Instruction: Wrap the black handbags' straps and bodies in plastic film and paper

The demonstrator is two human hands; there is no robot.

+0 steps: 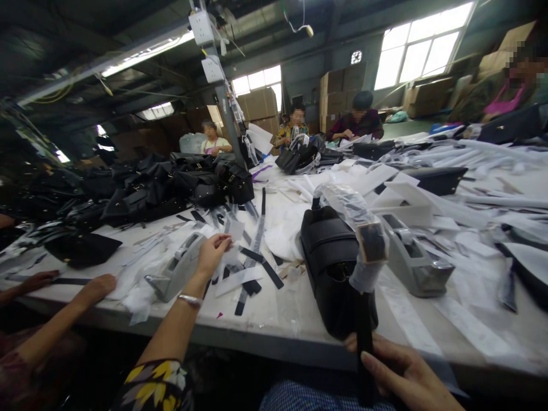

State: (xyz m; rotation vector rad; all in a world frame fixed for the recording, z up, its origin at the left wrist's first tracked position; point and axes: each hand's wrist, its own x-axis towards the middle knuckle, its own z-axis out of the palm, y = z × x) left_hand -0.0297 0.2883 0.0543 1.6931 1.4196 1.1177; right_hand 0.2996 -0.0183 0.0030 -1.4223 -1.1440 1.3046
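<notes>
My right hand (391, 362) is closed around the lower end of a black strap (365, 319) at the table's front edge. Clear plastic wrap (371, 268) covers the strap's upper part and buckle, which arch over a black handbag (331, 257) standing on the table. My left hand (216, 251), with a silver bracelet at the wrist, has its fingertips pinched on a thin translucent piece (234, 233), perhaps tape or film. Just left of that hand is a grey tape dispenser (175, 268). Black strips (257, 257) lie scattered between my hands.
Another grey tape dispenser (422, 262) stands right of the bag. Black bags (171, 182) pile up at the back left. White wrapping sheets (402, 194) cover much of the right side. A co-worker's hands (98, 288) hold a black strip at left; several people sit across the table.
</notes>
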